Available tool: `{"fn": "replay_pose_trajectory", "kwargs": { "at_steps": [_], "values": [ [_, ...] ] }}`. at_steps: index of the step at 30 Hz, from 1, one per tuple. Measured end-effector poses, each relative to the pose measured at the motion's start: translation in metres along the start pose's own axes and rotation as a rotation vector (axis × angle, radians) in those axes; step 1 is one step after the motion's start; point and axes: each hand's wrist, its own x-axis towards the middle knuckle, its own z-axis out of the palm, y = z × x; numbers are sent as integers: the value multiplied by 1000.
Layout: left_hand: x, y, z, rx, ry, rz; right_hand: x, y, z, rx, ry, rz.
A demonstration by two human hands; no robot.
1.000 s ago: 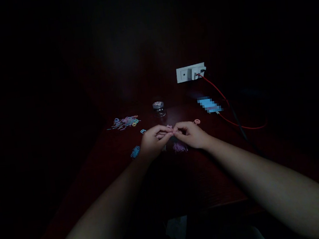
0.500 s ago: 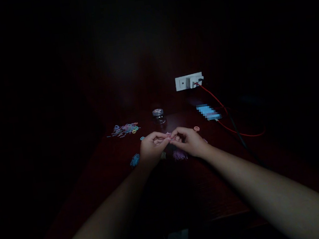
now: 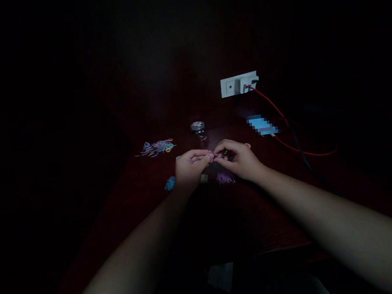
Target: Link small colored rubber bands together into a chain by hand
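Observation:
My left hand (image 3: 192, 168) and my right hand (image 3: 240, 161) meet above the table, thumbs and forefingers pinched together at the tips. Between the fingertips is a tiny pale piece, too small and dark to name. Under and beside the hands lie a blue pile (image 3: 170, 183) of small thin pieces, a purple pile (image 3: 225, 178) and a small pale yellowish pile (image 3: 204, 178). An orange loop (image 3: 248, 146) shows just behind my right hand. A bit of light blue peeks out behind my left hand.
A mixed pile of coloured thin pieces (image 3: 156, 147) lies at the back left. Behind the hands stands a small clear lidded jar (image 3: 198, 130). At right, a phone with a blurred screen (image 3: 261, 125) is on a red cable (image 3: 277, 107) from the wall socket (image 3: 233, 85).
The view has tilted, so the scene sits higher and a little to the right. My fingertips have shifted slightly, and the tiny piece between them shows more.

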Motion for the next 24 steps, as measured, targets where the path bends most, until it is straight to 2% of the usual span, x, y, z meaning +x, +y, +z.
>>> {"fn": "replay_pose_trajectory", "kwargs": {
  "at_steps": [10,17,24],
  "values": [
    [0,0,1,84,27,17,-1,1,6,58,9,62],
    [-1,2,3,70,36,-42,1,-1,2,-21,37,-11],
    [-3,6,4,109,36,-84,1,-1,1,-2,46,-49]
  ]
}}
